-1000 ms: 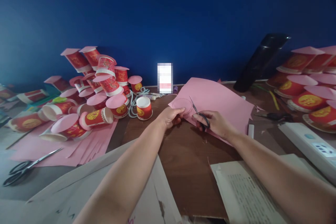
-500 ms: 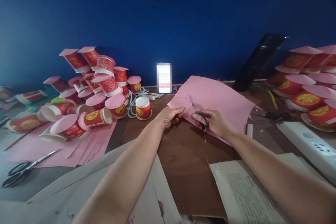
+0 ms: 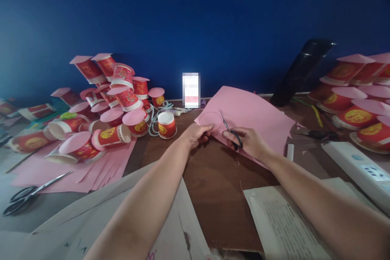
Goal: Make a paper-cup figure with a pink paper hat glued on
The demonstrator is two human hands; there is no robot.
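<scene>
Left hand [image 3: 198,135]: fingers clamped on pink sheet [image 3: 252,109], outlined circle [image 3: 209,119] unfreed; right hand [image 3: 252,142]: fingers round scissors [image 3: 239,138]; disc-topped cups [image 3: 127,99] at left.

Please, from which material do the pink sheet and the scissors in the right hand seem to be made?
The pink sheet looks like matte paper or thin card: it curves softly, without shine. The scissors seem to have grey metal blades; their black handles, partly hidden by the right hand, may be plastic.

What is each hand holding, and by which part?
Left hand: the pink sheet, by its near left corner. Right hand: scissors, by the handles.
</scene>
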